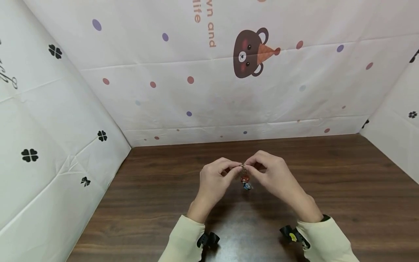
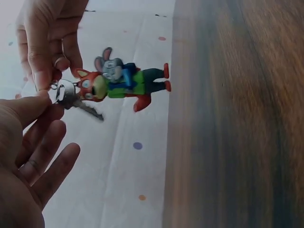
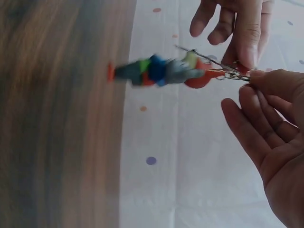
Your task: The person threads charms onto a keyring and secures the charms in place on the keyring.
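a small metal fitting point(image 3: 232, 75) is pinched between thumb and forefinger of the left hand point(image 1: 212, 180) and of the right hand point(image 1: 276, 176), the other fingers left loose and apart. from it are hung a key point(image 2: 71, 100) and a fox-and-rabbit charm point(image 2: 127, 78), held above the surface point(image 1: 157, 218), roughly midway between its left and right edges. key and charm are seen gathered together; the fitting has not yet been released by either hand. whether it is fastened cannot be told, its join being hidden by fingertips. black wrist devices point(image 1: 209, 240) are worn at pale sleeves point(image 1: 327, 242). the surface's far edge is met by a dotted white backdrop point(image 1: 212, 98).
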`<action>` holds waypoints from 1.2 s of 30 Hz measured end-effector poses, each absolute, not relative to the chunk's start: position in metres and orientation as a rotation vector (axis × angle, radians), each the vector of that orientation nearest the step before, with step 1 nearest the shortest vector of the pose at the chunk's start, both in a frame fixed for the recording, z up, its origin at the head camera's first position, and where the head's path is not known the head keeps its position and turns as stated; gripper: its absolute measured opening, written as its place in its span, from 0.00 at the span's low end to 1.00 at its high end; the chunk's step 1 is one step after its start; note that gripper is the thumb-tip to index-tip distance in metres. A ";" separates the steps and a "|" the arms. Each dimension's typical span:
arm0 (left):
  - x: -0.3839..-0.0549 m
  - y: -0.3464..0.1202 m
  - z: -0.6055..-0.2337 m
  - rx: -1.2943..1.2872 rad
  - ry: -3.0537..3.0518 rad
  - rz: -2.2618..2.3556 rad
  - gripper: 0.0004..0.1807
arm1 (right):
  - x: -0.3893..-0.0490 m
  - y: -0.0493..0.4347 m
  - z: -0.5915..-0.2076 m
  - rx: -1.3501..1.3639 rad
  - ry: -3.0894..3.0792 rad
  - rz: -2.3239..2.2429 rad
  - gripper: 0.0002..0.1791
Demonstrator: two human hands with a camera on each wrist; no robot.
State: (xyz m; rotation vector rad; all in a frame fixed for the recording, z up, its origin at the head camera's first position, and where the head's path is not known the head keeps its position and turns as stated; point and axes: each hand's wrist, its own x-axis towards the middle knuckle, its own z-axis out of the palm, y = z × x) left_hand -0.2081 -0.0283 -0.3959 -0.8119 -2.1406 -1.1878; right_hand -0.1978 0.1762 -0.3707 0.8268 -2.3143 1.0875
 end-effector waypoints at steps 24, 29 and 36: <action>-0.205 -0.020 -0.395 -0.623 -1.940 -1.937 0.03 | -0.197 0.176 -0.374 0.540 -2.325 1.638 0.03; -0.205 -0.025 -0.393 -0.716 -2.094 -1.705 0.05 | -0.195 0.177 -0.368 0.678 -2.359 1.327 0.06; -0.206 -0.026 -0.396 -0.816 -2.165 -1.083 0.03 | -0.195 0.176 -0.367 0.901 -2.307 0.989 0.11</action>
